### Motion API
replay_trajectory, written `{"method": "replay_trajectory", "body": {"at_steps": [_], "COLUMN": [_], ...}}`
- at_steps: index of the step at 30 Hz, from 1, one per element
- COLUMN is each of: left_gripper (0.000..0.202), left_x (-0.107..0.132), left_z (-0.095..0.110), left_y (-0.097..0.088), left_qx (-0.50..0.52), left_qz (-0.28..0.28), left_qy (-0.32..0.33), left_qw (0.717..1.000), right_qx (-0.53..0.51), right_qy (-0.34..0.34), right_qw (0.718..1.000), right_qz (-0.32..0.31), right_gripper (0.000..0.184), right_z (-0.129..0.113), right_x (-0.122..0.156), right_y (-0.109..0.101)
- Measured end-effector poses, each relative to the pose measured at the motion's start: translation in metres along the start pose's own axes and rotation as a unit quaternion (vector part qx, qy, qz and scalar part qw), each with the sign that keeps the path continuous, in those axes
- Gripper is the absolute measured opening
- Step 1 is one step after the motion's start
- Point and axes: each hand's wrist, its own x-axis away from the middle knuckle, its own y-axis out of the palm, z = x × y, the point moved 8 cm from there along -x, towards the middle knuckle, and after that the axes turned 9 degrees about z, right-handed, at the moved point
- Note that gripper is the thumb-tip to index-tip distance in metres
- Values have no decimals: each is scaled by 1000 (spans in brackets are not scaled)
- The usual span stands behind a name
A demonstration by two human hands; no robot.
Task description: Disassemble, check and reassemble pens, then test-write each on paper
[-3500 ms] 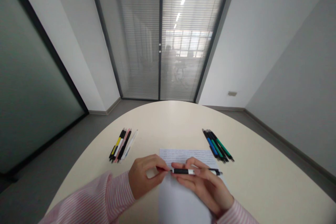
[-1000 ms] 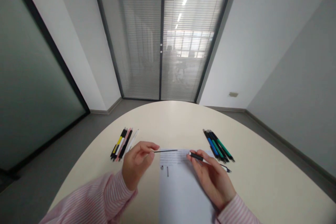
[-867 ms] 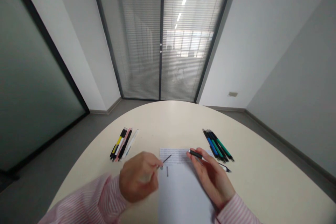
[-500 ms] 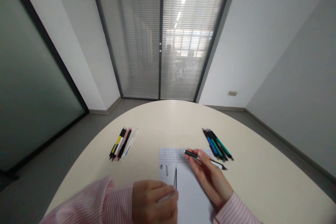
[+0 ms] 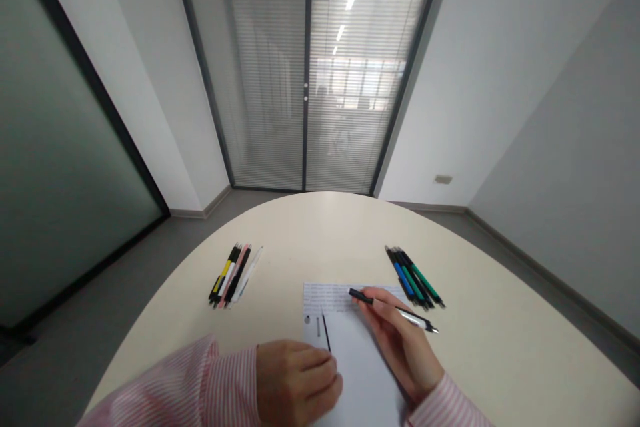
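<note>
My left hand [image 5: 300,380] is closed over the white paper, its fingers pinched at the lower end of a thin dark pen refill [image 5: 326,332]. The refill points away from me and leans slightly left, seemingly down on the sheet [image 5: 360,373]. My right hand [image 5: 400,340] holds a black-and-white pen [image 5: 413,319] between thumb and fingers, its black end to the left and its silver tip to the right. A small grey strip, perhaps a spring [image 5: 319,326], and a small dark round spot [image 5: 307,319] show on the paper left of the refill.
Several pens [image 5: 233,277] in yellow, white, pink and black lie side by side at the left. Several blue, green and black pens [image 5: 413,277] lie at the right. The round cream table [image 5: 325,233] has its far edge before a glass partition with blinds [image 5: 270,80].
The refill in my left hand has tipped left and come down toward the paper. The pen in my right hand has turned, its silver tip now lower and further right.
</note>
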Motion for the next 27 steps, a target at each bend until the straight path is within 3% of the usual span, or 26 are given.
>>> {"method": "replay_trajectory", "body": {"at_steps": [3, 5, 8, 11, 15, 18, 23, 27], "left_gripper": [19, 20, 26, 28, 26, 25, 29, 30], "left_x": [0, -1, -3, -4, 0, 4, 3, -1], "left_z": [-2, -1, -3, -5, -3, -5, -3, -6], "left_y": [1, 2, -3, -12, -13, -5, -1, -3], "left_qx": [11, 17, 16, 15, 25, 20, 27, 10], "left_qz": [-6, -13, -3, 29, 51, 44, 22, 10], "left_qy": [-8, -7, -10, -18, -32, -69, -51, -58], "left_qw": [1000, 1000, 1000, 999, 998, 996, 998, 998], "right_qx": [93, 196, 333, 405, 506, 557, 619, 644], "right_qy": [-71, -143, -272, -367, -410, -434, -452, -454], "right_qw": [993, 970, 902, 831, 738, 686, 618, 588], "right_qz": [-10, -13, -43, -98, -176, -176, -177, -181], "right_gripper": [19, 15, 7, 16, 39, 50, 44, 39], "right_z": [-9, -18, -32, -33, -13, -5, 1, 5], "right_x": [3, 5, 17, 33, 42, 39, 38, 39], "right_y": [2, 5, 18, 31, 35, 28, 32, 37]}}
